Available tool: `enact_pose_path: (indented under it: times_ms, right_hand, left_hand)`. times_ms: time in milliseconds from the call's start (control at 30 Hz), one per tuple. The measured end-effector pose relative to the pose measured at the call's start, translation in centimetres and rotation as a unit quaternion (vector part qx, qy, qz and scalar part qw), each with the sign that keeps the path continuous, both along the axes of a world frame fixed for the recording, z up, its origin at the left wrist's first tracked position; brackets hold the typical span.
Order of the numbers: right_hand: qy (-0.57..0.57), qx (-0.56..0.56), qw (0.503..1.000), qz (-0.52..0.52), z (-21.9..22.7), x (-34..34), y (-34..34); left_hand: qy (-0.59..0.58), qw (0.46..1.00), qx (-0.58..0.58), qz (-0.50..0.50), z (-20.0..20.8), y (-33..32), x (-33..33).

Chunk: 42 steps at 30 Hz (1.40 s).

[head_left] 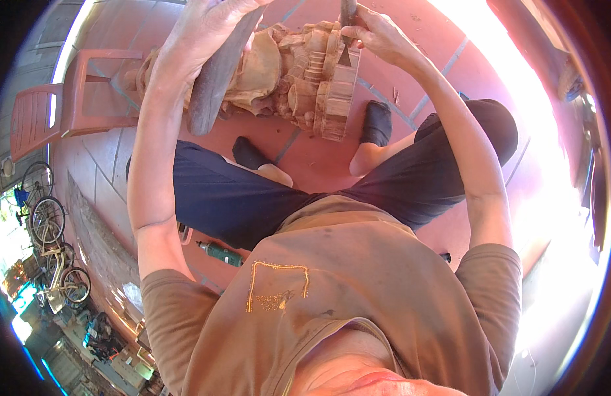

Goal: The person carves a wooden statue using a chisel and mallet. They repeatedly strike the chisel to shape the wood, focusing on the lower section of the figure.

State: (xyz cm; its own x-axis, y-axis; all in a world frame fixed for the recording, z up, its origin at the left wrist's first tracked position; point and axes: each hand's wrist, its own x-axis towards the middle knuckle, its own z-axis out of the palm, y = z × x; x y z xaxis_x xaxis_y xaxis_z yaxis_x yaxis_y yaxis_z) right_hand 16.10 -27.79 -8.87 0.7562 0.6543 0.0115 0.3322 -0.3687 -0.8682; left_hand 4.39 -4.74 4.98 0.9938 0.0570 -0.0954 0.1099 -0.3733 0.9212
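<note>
My left hand (203, 33) is raised at the top left, its fingers wrapped round a thick, dark wooden club (218, 89), a carver's mallet by its shape. The mallet hangs down over the left part of a carved wooden sculpture (312, 86), which lies on its side on the floor. Higher up on the right, my right hand (381, 36) grips a dark chisel (346, 54). Its flared blade points down at the sculpture's ribbed right end; whether it touches the wood I cannot tell. The chisel's upper end runs out of the picture.
My bent legs and dark-socked feet (377, 123) lie close to the sculpture. A red-brown plastic chair (74, 99) stands left. Beside my left thigh lies a green tool (221, 254). Bicycles (48, 221) stand far left, and wood chips (395, 97) dot the tiled floor.
</note>
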Motion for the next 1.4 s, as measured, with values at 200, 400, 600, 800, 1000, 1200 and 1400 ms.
enact_pose_path:
  times_ms: [200, 400, 600, 800, 1000, 1200, 1400]
  right_hand:
    - [-0.086, -0.02, 0.995, 0.04, -2.8, 0.9, -0.1]
    - [-0.048, -0.033, 0.998, 0.007, -1.8, -0.3, 0.2]
    - [-0.061, -0.07, 0.996, 0.013, 0.7, -0.3, 0.6]
    - [0.043, 0.049, 0.998, -0.006, -3.6, 1.4, -0.5]
    - [0.067, 0.091, 0.993, -0.026, -1.4, 1.0, -1.4]
    - [-0.016, 0.039, 0.999, -0.02, -1.4, 0.8, -1.4]
    - [-0.001, 0.014, 1.0, -0.019, -0.9, 0.5, -1.5]
  left_hand:
    - [-0.07, 0.97, 0.228, -0.05, -1.3, -0.2, 0.4]
    - [-0.036, 0.97, 0.215, -0.109, -2.4, 0.4, 0.7]
    - [-0.026, 0.993, 0.107, -0.038, 0.1, -0.2, 1.1]
    - [0.042, 0.956, 0.26, -0.128, -3.5, 0.4, 1.7]
    - [-0.078, 0.971, 0.207, -0.09, -2.0, 0.5, 1.0]
    - [0.004, 0.994, 0.09, -0.055, -0.6, -0.1, -0.1]
    - [0.031, 0.992, 0.108, -0.054, 0.1, -0.6, -0.3]
